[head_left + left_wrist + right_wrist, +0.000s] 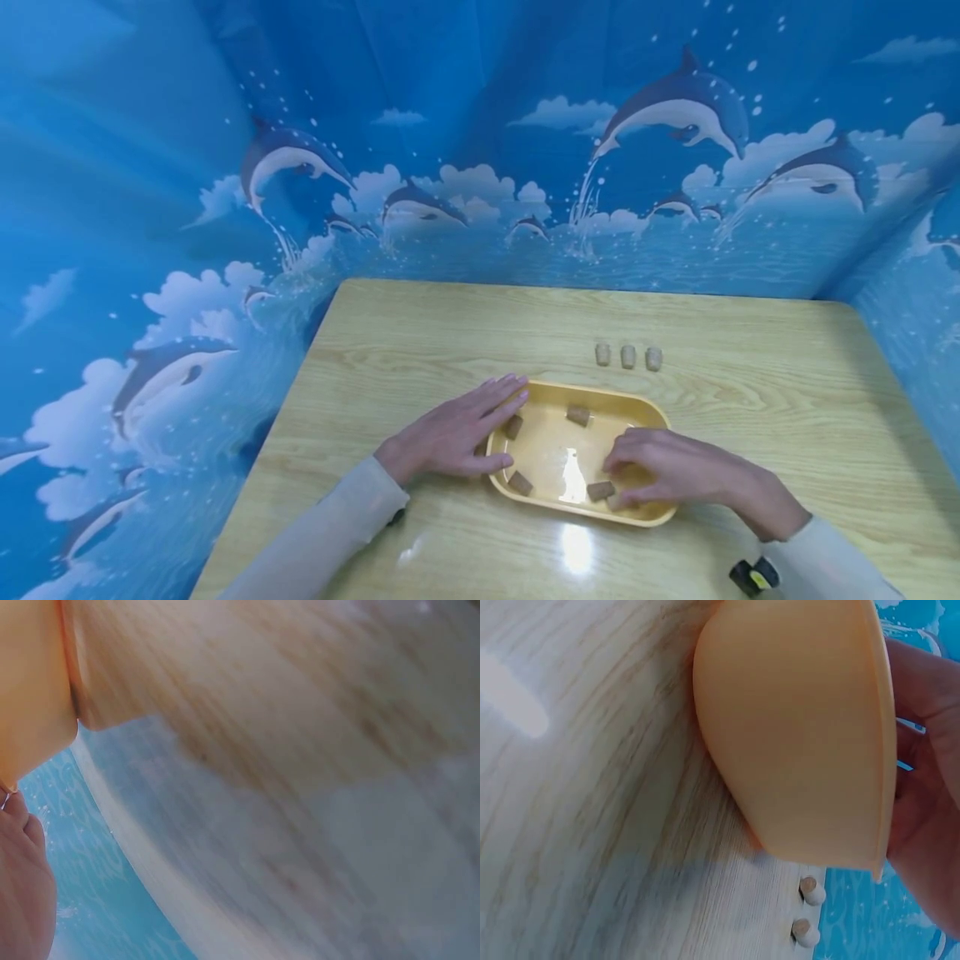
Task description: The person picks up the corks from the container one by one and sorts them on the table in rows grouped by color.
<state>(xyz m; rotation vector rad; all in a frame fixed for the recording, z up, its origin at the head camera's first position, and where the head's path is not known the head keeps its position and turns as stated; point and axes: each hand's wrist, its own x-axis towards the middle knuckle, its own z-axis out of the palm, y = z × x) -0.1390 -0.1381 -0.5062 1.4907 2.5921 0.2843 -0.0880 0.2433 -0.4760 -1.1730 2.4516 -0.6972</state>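
Observation:
A shallow yellow tray (pixel 558 507) with rounded corners lies on the table. Several small brown tapered pieces, cork-like, are spread inside it, one brown piece (pixel 577 415) near the far wall and another brown piece (pixel 520 482) at the near left. My left hand (pixel 457 429) rests at the tray's left end, fingers extended over the rim. Inside the right end reaches my right hand (pixel 675 467), fingers bent downward and thumb apart from them. Beside its thumb and fingertips is one brown piece (pixel 601 491); no held piece shows between them. The right wrist view hides these fingertips behind the tray wall.
Three similar pale-sided pieces stand in a row beyond the tray, the middle piece (pixel 628 357) among them. The wood-grain table (pixel 420 325) ends at a blue dolphin-print curtain (pixel 465 108) behind and at the sides.

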